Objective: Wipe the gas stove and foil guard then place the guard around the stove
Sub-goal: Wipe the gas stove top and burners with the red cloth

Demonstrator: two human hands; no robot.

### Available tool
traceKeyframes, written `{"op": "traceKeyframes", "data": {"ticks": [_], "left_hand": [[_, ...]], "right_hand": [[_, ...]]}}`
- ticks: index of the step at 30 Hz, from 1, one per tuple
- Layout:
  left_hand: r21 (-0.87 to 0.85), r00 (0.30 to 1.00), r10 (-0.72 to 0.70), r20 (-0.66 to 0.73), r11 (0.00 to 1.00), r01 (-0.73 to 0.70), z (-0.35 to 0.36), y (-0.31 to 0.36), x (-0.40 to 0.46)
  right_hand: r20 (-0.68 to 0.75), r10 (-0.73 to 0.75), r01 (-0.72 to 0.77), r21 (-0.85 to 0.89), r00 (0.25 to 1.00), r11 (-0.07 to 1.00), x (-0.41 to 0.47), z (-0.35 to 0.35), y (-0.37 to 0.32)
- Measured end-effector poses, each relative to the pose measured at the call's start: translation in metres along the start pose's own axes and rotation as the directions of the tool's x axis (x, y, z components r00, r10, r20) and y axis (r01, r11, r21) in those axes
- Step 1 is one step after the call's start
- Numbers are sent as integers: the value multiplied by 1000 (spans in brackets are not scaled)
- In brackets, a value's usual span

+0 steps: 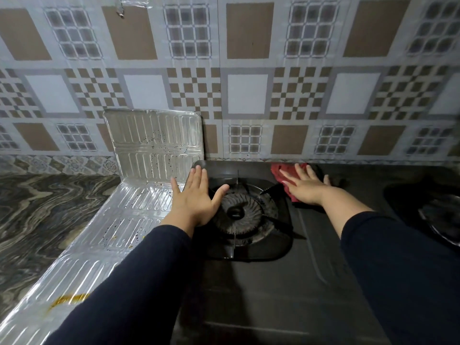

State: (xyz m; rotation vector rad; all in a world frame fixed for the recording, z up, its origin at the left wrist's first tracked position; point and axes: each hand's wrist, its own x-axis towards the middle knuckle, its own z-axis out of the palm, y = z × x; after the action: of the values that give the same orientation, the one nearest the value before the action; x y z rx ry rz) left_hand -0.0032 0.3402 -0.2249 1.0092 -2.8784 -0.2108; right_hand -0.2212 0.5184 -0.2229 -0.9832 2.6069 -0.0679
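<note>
The black gas stove fills the lower middle, with its left burner and pan support in view. A silver foil guard lies on the counter left of the stove; its far panel stands folded up against the wall, and dark specks and a yellow stain mark it. My left hand rests flat, fingers spread, on the stove's left rim beside the burner. My right hand presses flat on a red cloth at the stove's back edge, right of the burner.
A patterned tiled wall rises directly behind the stove. The marbled dark countertop extends to the left of the guard. A second burner shows at the right edge, blurred.
</note>
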Motion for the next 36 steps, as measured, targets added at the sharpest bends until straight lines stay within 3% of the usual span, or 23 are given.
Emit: {"op": "traceKeyframes", "data": {"ticks": [8, 12, 16, 19, 26, 30, 36], "left_hand": [[86, 999, -21, -37, 996, 24, -12, 26, -15], [45, 985, 170, 11, 984, -170, -11, 95, -39], [2, 918, 382, 103, 923, -384, 1, 153, -81], [2, 868, 458, 194, 884, -467, 11, 179, -108], [-1, 836, 422, 352, 893, -450, 21, 217, -143], [21, 835, 406, 370, 895, -445, 25, 217, -145], [19, 845, 386, 370, 906, -422, 32, 219, -141]], "right_hand": [[-130, 72, -68, 32, 989, 997, -75, 34, 0], [-176, 75, -70, 34, 981, 997, -116, 51, 7], [-211, 85, -85, 8, 974, 996, -159, 62, 27], [-221, 113, -114, 8, 969, 993, -186, 67, 52], [-298, 149, -136, 66, 943, 989, -248, 83, 112], [-338, 205, -174, 119, 918, 978, -278, 88, 154], [-303, 417, -375, 188, 857, 908, -291, 81, 227]]}}
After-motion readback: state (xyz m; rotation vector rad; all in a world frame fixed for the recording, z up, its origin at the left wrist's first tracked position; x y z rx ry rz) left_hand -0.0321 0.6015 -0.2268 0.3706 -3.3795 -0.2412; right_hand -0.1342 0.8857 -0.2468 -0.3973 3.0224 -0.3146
